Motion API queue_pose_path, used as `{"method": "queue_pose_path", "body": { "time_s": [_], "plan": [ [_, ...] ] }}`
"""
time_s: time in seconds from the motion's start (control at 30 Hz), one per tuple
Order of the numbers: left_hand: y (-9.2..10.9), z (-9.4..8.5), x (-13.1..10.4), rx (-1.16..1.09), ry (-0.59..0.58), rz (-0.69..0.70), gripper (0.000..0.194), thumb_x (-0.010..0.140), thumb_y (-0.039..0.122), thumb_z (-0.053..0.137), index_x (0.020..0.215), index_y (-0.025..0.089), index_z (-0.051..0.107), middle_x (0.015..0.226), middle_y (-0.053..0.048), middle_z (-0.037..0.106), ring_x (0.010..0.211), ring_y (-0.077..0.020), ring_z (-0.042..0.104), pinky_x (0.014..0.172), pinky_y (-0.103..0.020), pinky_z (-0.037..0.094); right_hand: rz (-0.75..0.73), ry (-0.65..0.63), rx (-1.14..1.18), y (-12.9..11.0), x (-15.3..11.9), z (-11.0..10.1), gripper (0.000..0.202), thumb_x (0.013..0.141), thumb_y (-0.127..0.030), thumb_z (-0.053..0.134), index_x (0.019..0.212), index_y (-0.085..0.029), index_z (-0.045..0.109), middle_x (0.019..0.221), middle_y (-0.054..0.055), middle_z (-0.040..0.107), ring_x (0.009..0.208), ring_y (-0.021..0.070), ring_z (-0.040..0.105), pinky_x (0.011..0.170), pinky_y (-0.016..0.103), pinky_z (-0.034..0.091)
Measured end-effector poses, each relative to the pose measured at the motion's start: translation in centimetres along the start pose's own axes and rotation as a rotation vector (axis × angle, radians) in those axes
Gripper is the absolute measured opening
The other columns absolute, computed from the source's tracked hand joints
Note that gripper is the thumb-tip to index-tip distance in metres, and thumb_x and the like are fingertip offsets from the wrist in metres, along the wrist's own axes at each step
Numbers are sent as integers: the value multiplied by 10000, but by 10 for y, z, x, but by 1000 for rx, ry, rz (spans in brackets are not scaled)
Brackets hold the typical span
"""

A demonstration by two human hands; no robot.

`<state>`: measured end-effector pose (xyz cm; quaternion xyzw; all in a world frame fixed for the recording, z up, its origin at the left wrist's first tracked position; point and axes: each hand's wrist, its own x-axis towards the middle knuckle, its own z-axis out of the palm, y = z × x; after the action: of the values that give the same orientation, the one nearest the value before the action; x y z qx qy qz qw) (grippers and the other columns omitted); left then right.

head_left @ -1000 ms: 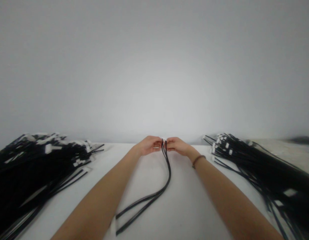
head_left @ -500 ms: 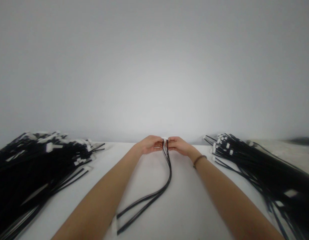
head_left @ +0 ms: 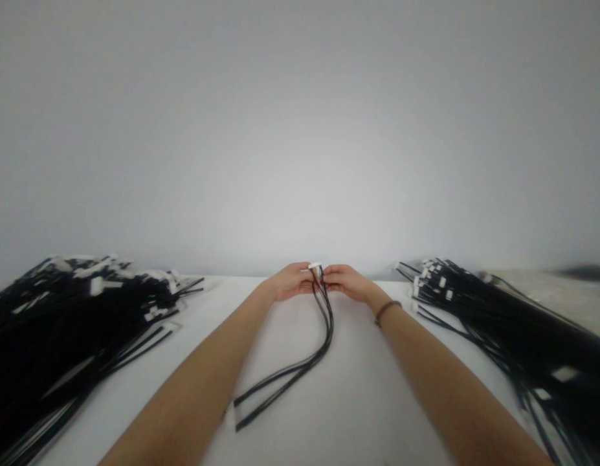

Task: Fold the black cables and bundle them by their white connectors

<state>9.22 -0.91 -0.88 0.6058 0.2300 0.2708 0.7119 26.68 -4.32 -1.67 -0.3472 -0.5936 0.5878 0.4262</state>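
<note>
Near the far edge of the white table, my left hand (head_left: 293, 282) and my right hand (head_left: 345, 283) meet around one end of a black wire harness (head_left: 330, 330). A small white connector (head_left: 315, 265) tops that end, and the fingers of both hands are closed on it or on the wires just beneath. From there the black wires hang and curve toward me and to the left. Their other end carries a second white connector (head_left: 230, 414), which lies beside my left forearm.
A big pile of black wire harnesses (head_left: 61, 336) with white connectors fills the left side. Another bundle of harnesses (head_left: 513, 330) lies on the right, with pale sheeting (head_left: 537, 288) behind it. A plain wall (head_left: 300, 129) rises behind the table (head_left: 367, 401).
The upper connector has tilted left and shows more above the fingers. The lower connector has slid slightly away from me and to the right. Both hands stay in nearly the same place.
</note>
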Motion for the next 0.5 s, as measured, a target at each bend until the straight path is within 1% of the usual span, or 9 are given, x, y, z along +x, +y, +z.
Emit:
{"method": "queue_pose_path", "body": {
  "time_s": [0.13,0.27,0.4,0.5],
  "plan": [
    [-2,-2,-2,-22,-48,36,217,643,139,623,845,98,556,890,-108,604,794,-151,585,863,-344,406,-12,10,15,0,0,0,198,607,-209,653,769,-116,587,794,55,605,718,123,562,762,305,417],
    [-1,-2,-5,-50,-36,50,222,641,139,636,847,94,568,896,-104,605,815,-154,582,887,-348,392,-12,31,23,-1,-1,1,196,607,-200,648,773,-114,589,800,59,606,731,129,563,771,310,414],
    [0,-1,-5,-70,-11,35,225,635,133,642,846,92,575,888,-108,609,806,-158,586,879,-352,400,-12,47,28,0,0,1,194,606,-203,652,768,-115,593,797,58,607,725,128,561,765,307,414],
    [-1,-2,-5,-73,-15,32,235,634,138,644,855,93,576,896,-112,610,810,-162,587,875,-351,403,-8,53,33,2,0,0,188,608,-218,653,753,-111,599,784,60,606,713,125,559,752,301,414]
  ]
}}
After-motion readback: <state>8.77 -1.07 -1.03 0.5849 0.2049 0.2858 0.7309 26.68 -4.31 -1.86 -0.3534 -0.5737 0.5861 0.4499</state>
